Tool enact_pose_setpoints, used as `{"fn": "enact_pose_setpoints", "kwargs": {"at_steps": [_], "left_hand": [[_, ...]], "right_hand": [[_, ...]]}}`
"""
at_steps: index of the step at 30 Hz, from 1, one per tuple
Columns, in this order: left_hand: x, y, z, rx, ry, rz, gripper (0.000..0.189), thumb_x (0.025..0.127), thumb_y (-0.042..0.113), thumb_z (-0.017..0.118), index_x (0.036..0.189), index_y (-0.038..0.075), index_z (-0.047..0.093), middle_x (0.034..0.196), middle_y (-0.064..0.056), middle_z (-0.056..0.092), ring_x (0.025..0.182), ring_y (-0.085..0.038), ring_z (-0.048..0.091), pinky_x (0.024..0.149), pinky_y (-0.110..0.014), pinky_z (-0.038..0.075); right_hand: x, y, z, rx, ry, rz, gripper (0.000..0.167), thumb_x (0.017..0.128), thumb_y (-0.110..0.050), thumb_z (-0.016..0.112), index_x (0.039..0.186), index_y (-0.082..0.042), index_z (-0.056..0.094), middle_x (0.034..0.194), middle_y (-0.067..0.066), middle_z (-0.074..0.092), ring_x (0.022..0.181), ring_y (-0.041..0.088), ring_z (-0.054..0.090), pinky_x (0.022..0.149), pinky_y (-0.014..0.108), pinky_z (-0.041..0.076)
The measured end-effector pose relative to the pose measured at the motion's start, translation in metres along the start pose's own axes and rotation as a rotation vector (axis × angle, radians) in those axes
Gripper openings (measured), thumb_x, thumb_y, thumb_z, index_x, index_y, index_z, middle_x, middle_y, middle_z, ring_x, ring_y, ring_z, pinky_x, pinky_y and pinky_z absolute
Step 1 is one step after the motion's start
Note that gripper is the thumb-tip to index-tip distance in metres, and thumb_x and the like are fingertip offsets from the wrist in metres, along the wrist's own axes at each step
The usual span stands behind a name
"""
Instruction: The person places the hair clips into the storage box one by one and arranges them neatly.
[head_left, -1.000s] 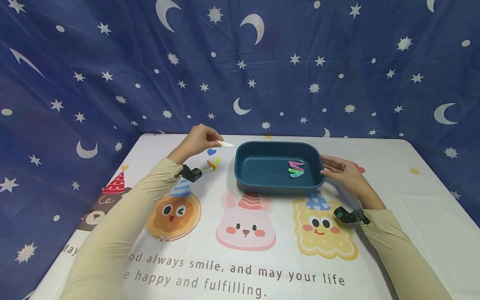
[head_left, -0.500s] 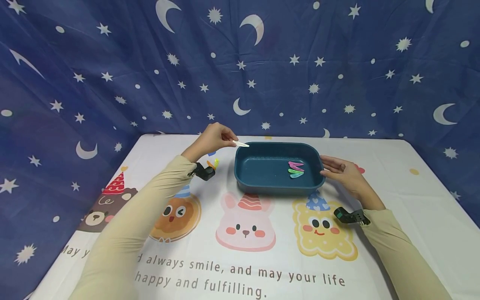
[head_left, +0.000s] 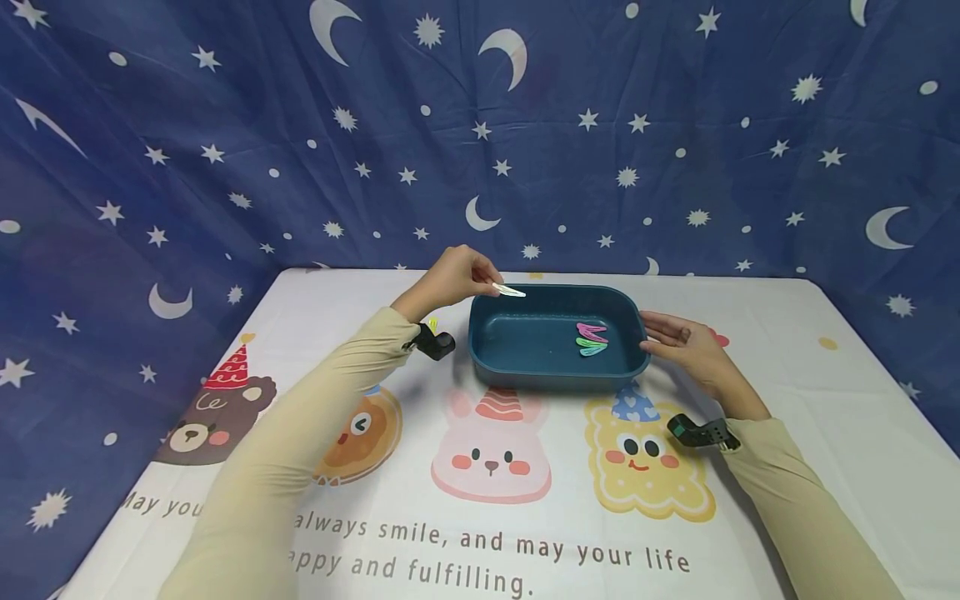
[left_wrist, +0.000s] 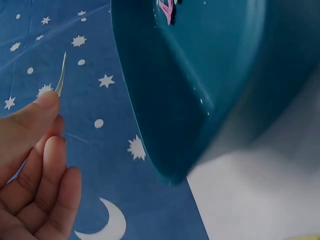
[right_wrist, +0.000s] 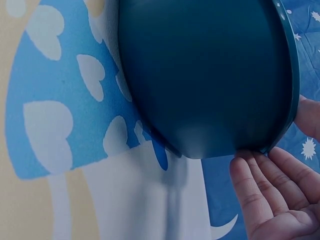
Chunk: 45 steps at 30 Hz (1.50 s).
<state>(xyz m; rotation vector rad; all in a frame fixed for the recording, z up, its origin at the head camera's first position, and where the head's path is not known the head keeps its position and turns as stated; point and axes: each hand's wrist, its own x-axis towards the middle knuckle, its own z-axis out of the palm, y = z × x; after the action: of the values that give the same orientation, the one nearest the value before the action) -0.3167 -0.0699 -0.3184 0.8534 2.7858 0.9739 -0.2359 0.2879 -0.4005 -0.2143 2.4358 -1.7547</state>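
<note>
Between its thumb and fingertips, my left hand (head_left: 457,277) pinches a pale whitish snap hair clip (head_left: 512,291) at the far left rim of a dark teal rectangular tub (head_left: 525,379). In the left wrist view the thin clip (left_wrist: 61,77) sticks up from the fingertips, beside the tub and apart from it. My right hand (head_left: 693,352) rests against the tub's right end, its fingers (right_wrist: 257,192) fairly straight on the outside wall. Inside the tub, toward the right, lie a pink hair clip (head_left: 592,332), a green one (head_left: 588,342) and a light blue one (head_left: 592,351).
A yellow hair clip (head_left: 432,323) on the table shows partly behind the left wrist camera (head_left: 435,342). The white tablecloth (head_left: 570,542) bears printed cartoon figures and lettering. A blue curtain (head_left: 420,192) with moons and stars hangs behind the table and at its left.
My left hand has moved right with the pale clip, from left of the tub to over its far left rim. The left forearm now covers the orange clip. The right hand stays put.
</note>
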Motion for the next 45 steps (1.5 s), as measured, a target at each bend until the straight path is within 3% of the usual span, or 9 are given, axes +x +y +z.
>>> {"fn": "enact_pose_setpoints", "kwargs": {"at_steps": [17, 31, 45], "left_hand": [[0.022, 0.019, 0.03, 0.017, -0.065, 0.075, 0.012, 0.078, 0.012, 0.076, 0.088, 0.006, 0.075, 0.083, -0.007, 0.073, 0.075, -0.013, 0.066, 0.069, -0.022, 0.053], [0.043, 0.033, 0.06, 0.028, -0.149, 0.119, 0.012, 0.078, 0.013, 0.075, 0.087, 0.005, 0.074, 0.084, -0.007, 0.073, 0.074, -0.012, 0.066, 0.066, -0.018, 0.051], [0.062, 0.042, 0.086, 0.061, -0.259, 0.182, 0.008, 0.079, 0.011, 0.075, 0.083, 0.005, 0.075, 0.081, -0.008, 0.073, 0.07, -0.011, 0.063, 0.064, -0.016, 0.049]], "right_hand": [[-0.001, 0.001, 0.0, 0.001, 0.006, -0.024, 0.065, 0.088, -0.016, 0.066, 0.141, 0.006, 0.035, 0.142, 0.029, 0.035, 0.098, -0.019, 0.053, 0.083, 0.007, 0.046], [0.0, 0.001, -0.001, -0.016, 0.01, 0.015, 0.067, 0.088, -0.019, 0.066, 0.143, 0.002, 0.034, 0.144, 0.027, 0.035, 0.1, -0.019, 0.052, 0.084, 0.007, 0.046], [0.001, 0.001, -0.001, -0.067, 0.021, 0.03, 0.067, 0.088, -0.023, 0.067, 0.142, 0.0, 0.036, 0.144, 0.024, 0.039, 0.117, -0.004, 0.053, 0.087, 0.009, 0.045]]}}
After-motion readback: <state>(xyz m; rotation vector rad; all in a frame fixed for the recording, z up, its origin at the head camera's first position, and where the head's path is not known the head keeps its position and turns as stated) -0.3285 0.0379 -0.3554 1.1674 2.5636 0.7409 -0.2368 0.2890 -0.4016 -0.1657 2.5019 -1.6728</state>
